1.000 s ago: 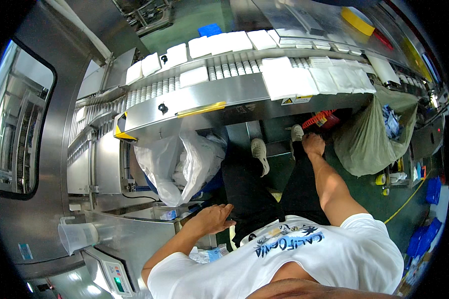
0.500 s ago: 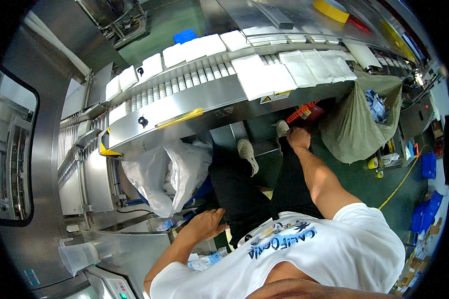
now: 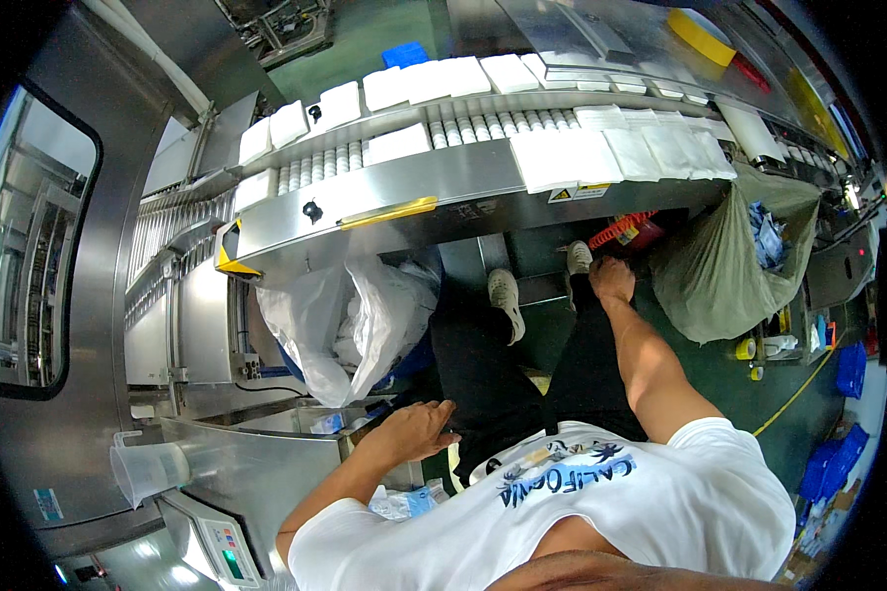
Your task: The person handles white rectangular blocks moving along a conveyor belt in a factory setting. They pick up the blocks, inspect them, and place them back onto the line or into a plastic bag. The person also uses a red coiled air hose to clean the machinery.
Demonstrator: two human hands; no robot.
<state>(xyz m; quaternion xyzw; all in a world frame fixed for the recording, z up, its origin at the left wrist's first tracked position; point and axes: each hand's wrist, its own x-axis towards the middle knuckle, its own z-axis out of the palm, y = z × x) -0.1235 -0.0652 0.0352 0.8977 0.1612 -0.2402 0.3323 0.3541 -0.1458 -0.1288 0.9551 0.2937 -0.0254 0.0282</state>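
My left hand (image 3: 416, 431) rests by my left thigh, its fingers loosely stretched and the thumb apart, holding nothing. On my right knee lies my right hand (image 3: 613, 280), back upward; its fingers bend down out of sight. Beyond my knees runs a steel roller conveyor (image 3: 340, 207). Flat white packs (image 3: 567, 161) overlap along its near edge at the right. A single white pack (image 3: 399, 145) lies on the rollers further left. More white packs (image 3: 434, 83) stand in a row on the far rail. Neither hand touches any pack.
A white plastic bag (image 3: 310, 315) hangs open under the conveyor at left. A green cloth sack (image 3: 705, 271) with blue scraps stands at right. A clear jug (image 3: 148, 473) and a scale (image 3: 212, 542) are at lower left. Blue crates (image 3: 833, 458) sit on the right floor.
The whole view has shifted, so the conveyor appears further right. A white pack now lies mid-conveyor where bare rollers showed before. Both hands stay where they rested.
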